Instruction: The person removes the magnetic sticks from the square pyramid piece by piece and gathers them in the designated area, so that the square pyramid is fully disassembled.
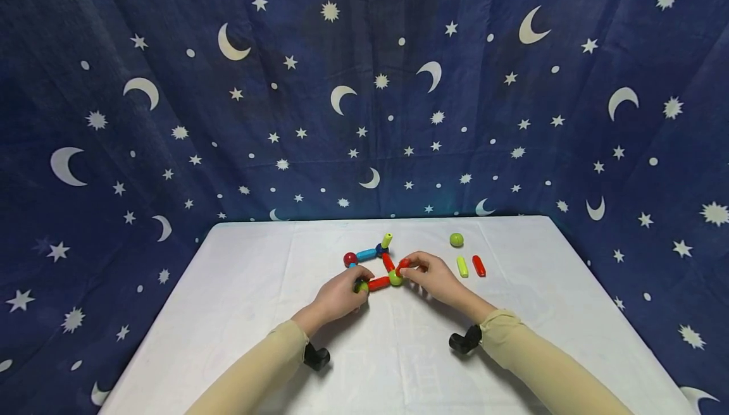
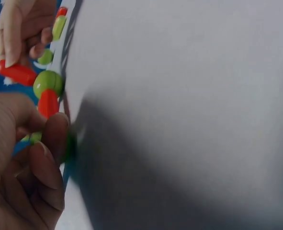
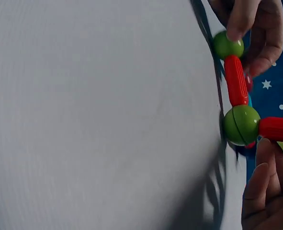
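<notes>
Balls and rods of a magnetic-looking building toy form a four-sided frame on the table. My left hand (image 1: 342, 291) grips the green ball (image 3: 225, 45) at the near left corner. At the near right corner, my right hand (image 1: 435, 276) pinches a red rod (image 1: 403, 264) that rises from another green ball (image 1: 395, 278). A second red rod (image 1: 378, 283) joins these two balls, and a third (image 1: 388, 262) runs back to a dark blue ball (image 1: 381, 250). A yellow-green rod (image 1: 387, 240) stands on that one. A blue rod (image 1: 366, 255) links it to a red ball (image 1: 350, 259).
Right of the frame lie a loose green ball (image 1: 457, 240), a yellow-green rod (image 1: 462, 267) and a red rod (image 1: 479, 266). A white cloth covers the table (image 1: 256, 276). Behind it hangs a dark blue curtain (image 1: 364, 117) with moons and stars.
</notes>
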{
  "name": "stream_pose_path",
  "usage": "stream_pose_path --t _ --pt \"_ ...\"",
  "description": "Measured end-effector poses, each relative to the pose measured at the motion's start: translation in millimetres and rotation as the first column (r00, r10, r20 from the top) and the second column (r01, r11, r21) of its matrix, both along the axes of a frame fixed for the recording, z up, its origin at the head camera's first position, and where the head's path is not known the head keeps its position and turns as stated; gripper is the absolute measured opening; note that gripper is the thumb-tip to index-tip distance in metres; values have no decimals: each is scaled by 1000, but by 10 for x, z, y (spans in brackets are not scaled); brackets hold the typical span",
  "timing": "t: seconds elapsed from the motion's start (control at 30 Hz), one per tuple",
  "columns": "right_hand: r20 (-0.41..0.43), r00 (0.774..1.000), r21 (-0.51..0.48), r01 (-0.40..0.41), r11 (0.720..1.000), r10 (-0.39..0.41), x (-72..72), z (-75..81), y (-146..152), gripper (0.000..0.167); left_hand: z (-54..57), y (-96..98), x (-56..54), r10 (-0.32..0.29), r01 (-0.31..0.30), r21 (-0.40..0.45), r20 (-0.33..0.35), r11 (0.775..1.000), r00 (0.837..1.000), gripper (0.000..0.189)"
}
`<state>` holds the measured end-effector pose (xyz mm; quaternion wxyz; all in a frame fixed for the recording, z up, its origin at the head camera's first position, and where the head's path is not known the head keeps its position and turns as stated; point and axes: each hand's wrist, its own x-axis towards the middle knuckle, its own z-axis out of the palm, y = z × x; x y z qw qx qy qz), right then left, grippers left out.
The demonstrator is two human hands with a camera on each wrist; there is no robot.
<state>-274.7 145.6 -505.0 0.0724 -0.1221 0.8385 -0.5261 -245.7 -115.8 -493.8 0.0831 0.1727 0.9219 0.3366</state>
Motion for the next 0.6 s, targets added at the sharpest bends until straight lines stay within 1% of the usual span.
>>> stream_pose_path --t 0.17,0.27,0.33,0.5,0.6 --pt "125 992 -123 31 992 -15 23 -54 -70 25 36 4 -17 31 -31 40 2 999 1000 40" --pt "177 984 -205 57 977 -20 53 -67 -119 26 39 80 1 30 -30 75 -2 997 1000 39" --pt "210 977 -245 83 966 -30 70 -79 -143 27 21 153 12 21 -20 90 -15 996 1000 39" --pt "255 965 -296 137 945 -60 92 -108 -186 32 -50 336 19 31 -27 65 -62 998 998 36" --pt "275 958 -318 170 933 -81 96 -112 -202 33 -85 403 4 46 -42 50 -83 998 995 33"
